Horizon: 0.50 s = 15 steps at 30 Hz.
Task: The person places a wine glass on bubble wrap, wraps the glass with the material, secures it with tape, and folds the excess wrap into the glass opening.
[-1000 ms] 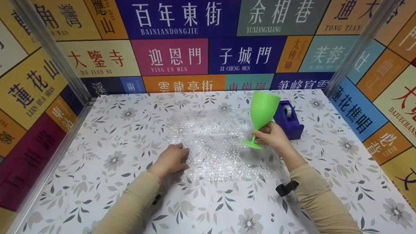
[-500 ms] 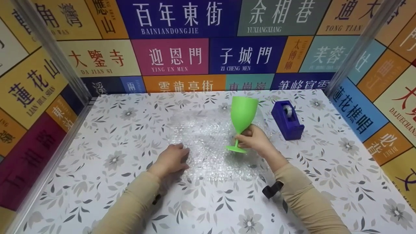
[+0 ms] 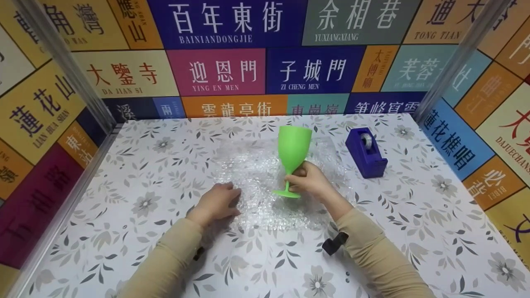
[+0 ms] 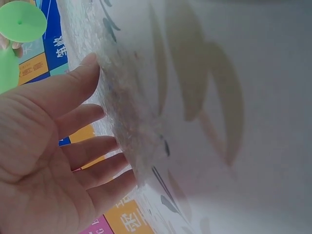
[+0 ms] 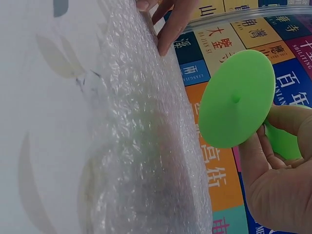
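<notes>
My right hand [image 3: 308,179] pinches the stem of a green plastic goblet [image 3: 294,145], which stands upright over a clear sheet of bubble wrap [image 3: 252,174]. In the right wrist view the round foot of the goblet [image 5: 237,99] hangs apart from the wrap. The left hand [image 3: 217,203] rests at the sheet's left edge with relaxed fingers. From the left wrist, its fingertips [image 4: 112,144] touch the edge of the bubble wrap [image 4: 126,97], while part of the goblet [image 4: 22,22] shows at the upper left.
A purple tape dispenser [image 3: 367,153] with a roll of clear tape stands to the right of the wrap. The flower-patterned table [image 3: 145,244] is bounded by colourful sign-covered panels [image 3: 223,70] at the back and sides.
My right hand has carried the goblet leftward, from beside the tape dispenser to over the middle of the bubble wrap. The left hand has stayed where it was.
</notes>
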Each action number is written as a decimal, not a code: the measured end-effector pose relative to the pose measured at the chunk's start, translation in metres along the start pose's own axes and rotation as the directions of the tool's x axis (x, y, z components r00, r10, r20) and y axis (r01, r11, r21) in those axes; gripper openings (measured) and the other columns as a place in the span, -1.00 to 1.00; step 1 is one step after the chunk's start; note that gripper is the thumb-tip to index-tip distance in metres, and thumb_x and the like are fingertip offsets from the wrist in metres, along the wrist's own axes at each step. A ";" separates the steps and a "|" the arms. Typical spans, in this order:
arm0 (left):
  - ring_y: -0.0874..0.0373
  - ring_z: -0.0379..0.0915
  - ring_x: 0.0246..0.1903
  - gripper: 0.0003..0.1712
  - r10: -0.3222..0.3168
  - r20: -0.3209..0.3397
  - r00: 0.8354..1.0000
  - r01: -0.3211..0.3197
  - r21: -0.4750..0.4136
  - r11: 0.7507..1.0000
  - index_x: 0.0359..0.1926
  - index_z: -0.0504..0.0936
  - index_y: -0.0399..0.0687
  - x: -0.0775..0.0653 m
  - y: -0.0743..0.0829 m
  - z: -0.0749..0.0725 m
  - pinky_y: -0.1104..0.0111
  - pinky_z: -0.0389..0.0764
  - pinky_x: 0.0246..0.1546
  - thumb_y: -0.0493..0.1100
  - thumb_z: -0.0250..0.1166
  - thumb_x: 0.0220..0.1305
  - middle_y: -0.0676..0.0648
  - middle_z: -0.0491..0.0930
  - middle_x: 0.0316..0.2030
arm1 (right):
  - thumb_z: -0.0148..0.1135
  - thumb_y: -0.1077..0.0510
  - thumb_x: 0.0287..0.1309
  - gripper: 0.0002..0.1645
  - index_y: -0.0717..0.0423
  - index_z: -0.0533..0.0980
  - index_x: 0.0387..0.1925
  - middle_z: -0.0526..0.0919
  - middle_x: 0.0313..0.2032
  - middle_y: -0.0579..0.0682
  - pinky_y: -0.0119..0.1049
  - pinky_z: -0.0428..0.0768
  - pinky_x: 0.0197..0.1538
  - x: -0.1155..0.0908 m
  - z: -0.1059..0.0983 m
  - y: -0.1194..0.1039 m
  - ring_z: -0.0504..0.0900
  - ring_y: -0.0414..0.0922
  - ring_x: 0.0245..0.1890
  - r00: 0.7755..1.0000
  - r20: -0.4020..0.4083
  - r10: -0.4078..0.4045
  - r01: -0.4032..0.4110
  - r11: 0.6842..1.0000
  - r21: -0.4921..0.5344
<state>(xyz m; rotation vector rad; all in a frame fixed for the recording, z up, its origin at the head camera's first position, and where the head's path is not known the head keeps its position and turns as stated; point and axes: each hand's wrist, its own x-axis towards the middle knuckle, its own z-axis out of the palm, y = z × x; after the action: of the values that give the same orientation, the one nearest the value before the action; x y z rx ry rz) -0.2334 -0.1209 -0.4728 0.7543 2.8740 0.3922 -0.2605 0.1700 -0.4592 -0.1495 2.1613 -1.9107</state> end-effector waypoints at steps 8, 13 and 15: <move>-0.32 0.39 0.17 -0.30 -0.004 0.003 1.000 0.004 -0.009 1.000 0.23 0.57 -0.13 0.002 -0.003 -0.003 -0.07 0.41 0.23 -0.01 0.51 0.06 -0.35 0.46 0.22 | 0.30 0.31 0.23 -0.59 0.37 0.37 0.04 0.66 -0.23 0.16 -0.24 0.73 -0.20 0.001 0.015 0.000 0.69 -0.10 -0.33 0.999 0.051 -0.004 0.004 1.000 0.008; -0.19 0.55 0.00 -0.48 0.032 -0.066 0.997 -0.037 -0.069 0.997 0.09 0.65 -0.14 0.005 -0.008 -0.005 0.03 0.52 0.13 -0.08 0.48 0.10 -0.22 0.63 0.01 | 0.27 0.32 0.25 -0.61 0.39 0.36 0.04 0.66 -0.22 0.21 -0.25 0.73 -0.19 0.002 0.025 0.000 0.70 -0.10 -0.32 0.996 0.084 0.010 -0.013 0.999 0.029; -0.16 0.56 -0.02 -0.50 0.035 -0.097 0.995 -0.043 -0.085 0.995 0.09 0.64 -0.18 0.006 -0.010 -0.007 0.05 0.53 0.11 -0.11 0.45 0.13 -0.21 0.65 -0.03 | 0.26 0.34 0.25 -0.61 0.40 0.36 0.04 0.66 -0.23 0.21 -0.25 0.73 -0.18 0.002 0.029 -0.001 0.70 -0.09 -0.32 0.996 0.090 0.018 -0.021 0.999 0.043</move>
<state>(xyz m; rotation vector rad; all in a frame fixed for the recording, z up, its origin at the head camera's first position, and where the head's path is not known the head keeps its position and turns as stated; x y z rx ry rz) -0.2447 -0.1280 -0.4695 0.7989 2.9110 0.5690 -0.2547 0.1414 -0.4618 -0.2009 2.0544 -1.9018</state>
